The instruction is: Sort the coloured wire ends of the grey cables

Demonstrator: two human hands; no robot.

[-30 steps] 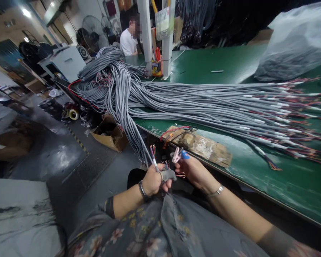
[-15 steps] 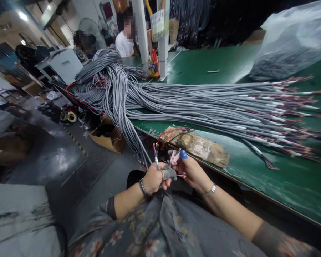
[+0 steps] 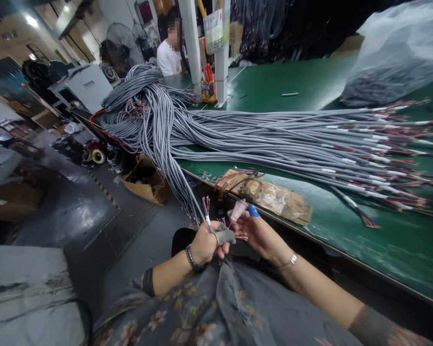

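My left hand (image 3: 204, 244) is closed round a grey cable (image 3: 198, 211). The cable's white-sleeved end stands up above the fist with thin coloured wires (image 3: 206, 205) fanned out. A grey wrapping (image 3: 225, 236) covers the left thumb. More bare wire ends show just past that thumb, between the two hands. My right hand (image 3: 261, 235) is close on the right, its fingers pinching a small pale pink tool (image 3: 239, 210), blurred, its exact kind unclear. A blue cover (image 3: 253, 211) is on the right thumb.
Many grey cables (image 3: 238, 129) lie along the green table (image 3: 346, 250), stripped ends to the right. A worn wooden block (image 3: 274, 199) sits at the near edge. A clear plastic bag (image 3: 400, 57), a post (image 3: 222, 62) and a seated person (image 3: 168, 57) are beyond. Below stands a cardboard box (image 3: 147, 185).
The pink tool has turned and tilted in my right hand, which shifted slightly right. My left hand moved a little left, still holding the cable.
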